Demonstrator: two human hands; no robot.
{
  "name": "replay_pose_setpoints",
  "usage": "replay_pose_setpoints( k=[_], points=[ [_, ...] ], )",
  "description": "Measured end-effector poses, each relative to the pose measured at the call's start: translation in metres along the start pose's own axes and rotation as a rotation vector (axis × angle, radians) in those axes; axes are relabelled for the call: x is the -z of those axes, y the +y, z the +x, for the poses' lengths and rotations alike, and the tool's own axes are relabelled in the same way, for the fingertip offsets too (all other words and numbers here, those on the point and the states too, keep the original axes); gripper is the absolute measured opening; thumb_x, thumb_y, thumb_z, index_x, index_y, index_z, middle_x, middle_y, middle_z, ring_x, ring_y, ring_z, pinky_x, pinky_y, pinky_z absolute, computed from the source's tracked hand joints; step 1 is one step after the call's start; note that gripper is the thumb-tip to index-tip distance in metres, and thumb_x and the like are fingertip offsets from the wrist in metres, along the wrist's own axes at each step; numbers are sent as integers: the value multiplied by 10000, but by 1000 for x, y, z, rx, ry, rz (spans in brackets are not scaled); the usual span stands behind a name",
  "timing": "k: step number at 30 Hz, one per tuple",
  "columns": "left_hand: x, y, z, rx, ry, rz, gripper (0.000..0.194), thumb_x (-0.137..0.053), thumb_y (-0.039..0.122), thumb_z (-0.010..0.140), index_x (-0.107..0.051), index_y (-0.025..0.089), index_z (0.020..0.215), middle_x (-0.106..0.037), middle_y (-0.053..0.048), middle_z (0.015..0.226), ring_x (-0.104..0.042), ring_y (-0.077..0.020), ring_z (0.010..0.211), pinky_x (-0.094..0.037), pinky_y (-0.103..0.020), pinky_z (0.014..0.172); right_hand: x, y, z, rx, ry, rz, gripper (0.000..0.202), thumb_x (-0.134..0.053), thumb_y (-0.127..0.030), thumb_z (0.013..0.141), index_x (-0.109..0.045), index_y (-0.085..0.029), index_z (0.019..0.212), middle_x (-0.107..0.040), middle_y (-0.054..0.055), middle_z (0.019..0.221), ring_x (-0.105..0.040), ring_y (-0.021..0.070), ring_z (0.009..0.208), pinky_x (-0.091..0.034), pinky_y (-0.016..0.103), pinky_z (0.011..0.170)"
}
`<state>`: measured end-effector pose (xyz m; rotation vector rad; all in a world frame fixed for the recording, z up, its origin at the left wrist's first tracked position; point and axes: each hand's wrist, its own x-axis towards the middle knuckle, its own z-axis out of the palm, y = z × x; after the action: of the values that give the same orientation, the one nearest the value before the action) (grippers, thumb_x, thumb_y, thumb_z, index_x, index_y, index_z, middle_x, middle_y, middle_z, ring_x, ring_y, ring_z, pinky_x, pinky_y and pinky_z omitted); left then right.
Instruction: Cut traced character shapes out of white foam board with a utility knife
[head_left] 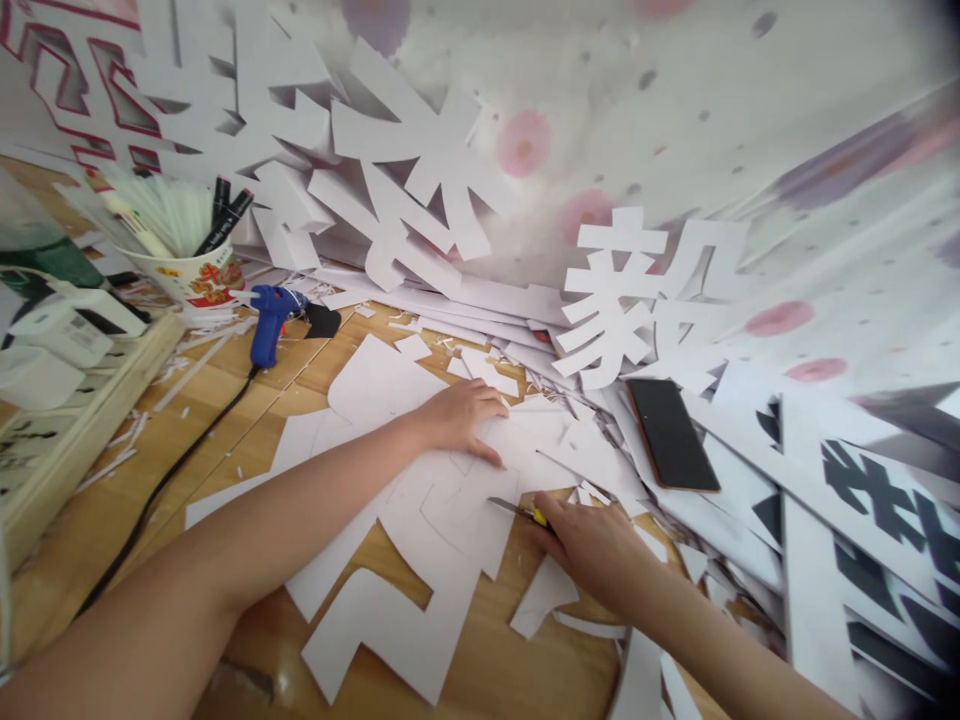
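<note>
Smack in the middle of a wooden bench (555, 670), a white sheet (454, 500) with faint drawn outlines is lying on top of other cut pieces. The left hand (469, 415) is resting palm-down at its far end, thumb spread away from the fingers, not gripping anything as far as I can see. The right hand (589, 545) is holding a craft knife (516, 508) with a yellow bit on it, and the blade is pointing left over the sheet's edge, can't really tell if the tip is touching. Off left, a blue glue gun (271, 325) is lying near a printed tub (202, 278) that's holding black markers (229, 218). Over on the right, a dark phone (673, 435) is sitting on the paper pile
</note>
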<state>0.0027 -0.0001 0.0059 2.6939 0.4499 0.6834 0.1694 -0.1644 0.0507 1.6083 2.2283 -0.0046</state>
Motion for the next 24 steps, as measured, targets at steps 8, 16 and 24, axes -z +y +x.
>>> replay_pose_setpoints(
  k=[8, 16, 24],
  points=[
    [0, 0, 0, -8, 15, 8, 649, -621, 664, 552, -613, 150, 949, -614, -80, 973, -503, -238, 915, -379, -353, 845, 0, -1, 1, -5, 23, -7, 175, -394, -329, 888, -515, -209, 927, -662, 16, 653, -640, 190, 584, -260, 243, 440],
    [-2, -1, 0, 0, 3, 1, 655, -613, 670, 550, -614, 167, 970, -608, -78, 995, -498, -240, 927, -367, -365, 856, 15, 0, 5, 99, 13, -81, 123, -422, -281, 879, -496, -198, 829, -633, 0, 589, -629, 183, 510, -195, 239, 390],
    [0, 0, -2, -11, -3, 30, 636, -629, 644, 560, -612, 163, 976, -609, -75, 1000, -491, -236, 931, -366, -357, 863, 19, 6, 8, 118, -54, -67, 88, -438, -241, 868, -488, -197, 811, -645, -1, 640, -639, 188, 543, -250, 238, 397]
  ],
)
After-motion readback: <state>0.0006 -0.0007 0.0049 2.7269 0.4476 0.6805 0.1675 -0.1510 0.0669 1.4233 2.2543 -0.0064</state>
